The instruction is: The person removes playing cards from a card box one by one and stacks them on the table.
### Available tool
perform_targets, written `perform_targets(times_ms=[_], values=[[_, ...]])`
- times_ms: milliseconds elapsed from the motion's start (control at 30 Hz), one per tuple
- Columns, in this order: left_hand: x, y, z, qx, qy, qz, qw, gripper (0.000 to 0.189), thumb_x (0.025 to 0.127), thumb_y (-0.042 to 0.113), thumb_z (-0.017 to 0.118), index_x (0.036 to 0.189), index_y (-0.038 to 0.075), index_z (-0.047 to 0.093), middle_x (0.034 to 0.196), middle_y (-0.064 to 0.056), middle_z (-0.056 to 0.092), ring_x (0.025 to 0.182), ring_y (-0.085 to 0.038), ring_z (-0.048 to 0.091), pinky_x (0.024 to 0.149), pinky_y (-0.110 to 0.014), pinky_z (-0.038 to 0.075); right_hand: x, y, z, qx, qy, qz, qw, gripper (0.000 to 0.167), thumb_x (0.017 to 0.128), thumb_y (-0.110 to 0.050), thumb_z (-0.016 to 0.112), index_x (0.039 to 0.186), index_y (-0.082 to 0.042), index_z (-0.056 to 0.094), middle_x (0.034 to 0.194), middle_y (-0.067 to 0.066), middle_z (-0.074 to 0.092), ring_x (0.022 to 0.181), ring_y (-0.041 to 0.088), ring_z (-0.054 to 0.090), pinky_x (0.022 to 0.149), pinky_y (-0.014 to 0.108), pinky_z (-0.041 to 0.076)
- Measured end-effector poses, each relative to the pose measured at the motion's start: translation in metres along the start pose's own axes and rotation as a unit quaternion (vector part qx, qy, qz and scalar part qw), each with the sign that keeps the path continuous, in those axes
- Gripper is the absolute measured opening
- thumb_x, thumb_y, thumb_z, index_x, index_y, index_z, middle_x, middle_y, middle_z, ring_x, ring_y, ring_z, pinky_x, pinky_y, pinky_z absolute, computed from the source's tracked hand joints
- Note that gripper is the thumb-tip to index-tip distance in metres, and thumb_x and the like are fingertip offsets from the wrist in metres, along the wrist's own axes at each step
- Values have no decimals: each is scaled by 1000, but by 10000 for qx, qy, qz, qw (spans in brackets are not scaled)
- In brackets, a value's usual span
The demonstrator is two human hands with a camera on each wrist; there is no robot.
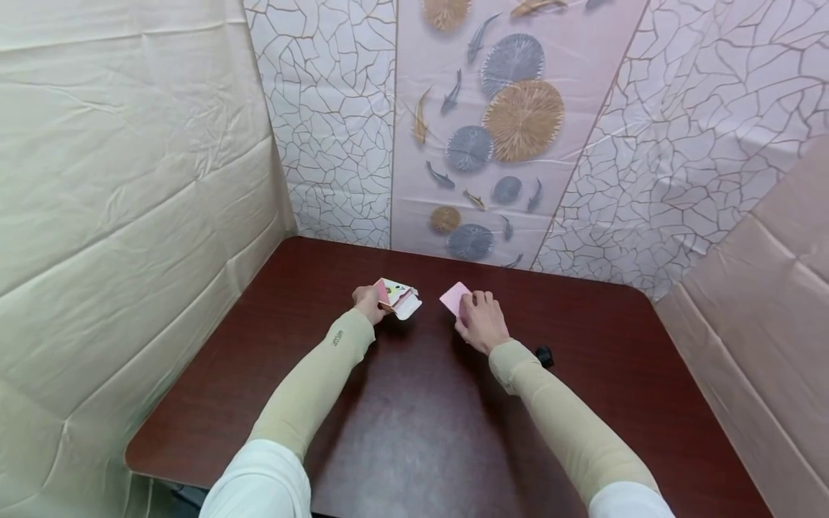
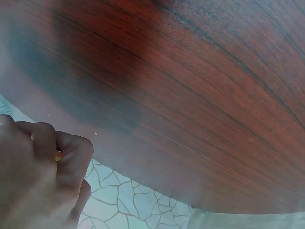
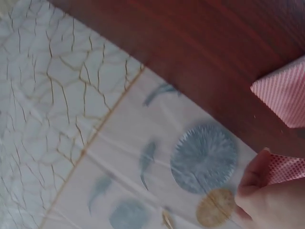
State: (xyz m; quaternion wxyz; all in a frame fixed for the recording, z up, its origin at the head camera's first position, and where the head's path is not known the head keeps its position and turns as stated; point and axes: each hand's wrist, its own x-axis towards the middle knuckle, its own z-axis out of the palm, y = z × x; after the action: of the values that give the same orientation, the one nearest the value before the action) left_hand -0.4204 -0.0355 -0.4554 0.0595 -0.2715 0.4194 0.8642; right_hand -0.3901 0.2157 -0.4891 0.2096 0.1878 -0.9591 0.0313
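Note:
In the head view, my left hand grips a small, colourfully printed cardboard box above the far part of the table. A white flap stands open at the box's right end. My right hand holds a flat pink piece like a playing card or a deck, apart from the box and to its right. In the right wrist view, dotted pink shows at the fingers, with a striped pink piece beside it; whether they join is unclear. Curled fingers mostly hide the box in the left wrist view.
A small black object lies on the dark red-brown table beside my right wrist. Behind the table's far edge hangs a patterned wall cloth. Beige cloth walls enclose the left and right sides.

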Motion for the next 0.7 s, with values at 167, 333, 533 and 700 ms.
perform_targets(times_ms=[167, 333, 533, 700], values=[[-1, 0, 0, -5, -95, 30, 10000, 40, 104, 10, 25, 141, -2, 36, 137, -18, 48, 122, -28, 50, 103, -48, 47, -5, 6, 0, -96, 173, 588, 9981, 36, 82, -27, 66, 98, 2, 54, 97, 26, 56, 89, 41, 50, 74, 50, 48], [91, -23, -17, -41, -206, 93, 9997, 34, 103, 12, 29, 130, 0, 45, 117, -18, 58, 103, -30, 59, 86, -50, 54, -8, 4, 1, -207, -65, 1101, 9937, 38, 85, -32, 65, 94, 4, 55, 93, 26, 56, 86, 41, 52, 68, 49, 51], [79, -23, -14, 34, -60, 67, 10000, 36, 103, 11, 29, 133, -1, 45, 127, -19, 55, 112, -29, 56, 94, -50, 51, -15, -2, 8, -235, -430, 1634, 9853, 45, 87, -36, 60, 103, 5, 55, 97, 27, 56, 92, 42, 53, 69, 51, 53], [15, -8, -2, 181, 87, 94, 9998, 41, 104, 9, 23, 140, -3, 37, 140, -18, 46, 123, -28, 49, 105, -47, 45, -20, -6, 13, -340, -873, 1941, 9765, 53, 88, -41, 56, 115, 6, 53, 105, 28, 56, 98, 42, 52, 73, 53, 52]])
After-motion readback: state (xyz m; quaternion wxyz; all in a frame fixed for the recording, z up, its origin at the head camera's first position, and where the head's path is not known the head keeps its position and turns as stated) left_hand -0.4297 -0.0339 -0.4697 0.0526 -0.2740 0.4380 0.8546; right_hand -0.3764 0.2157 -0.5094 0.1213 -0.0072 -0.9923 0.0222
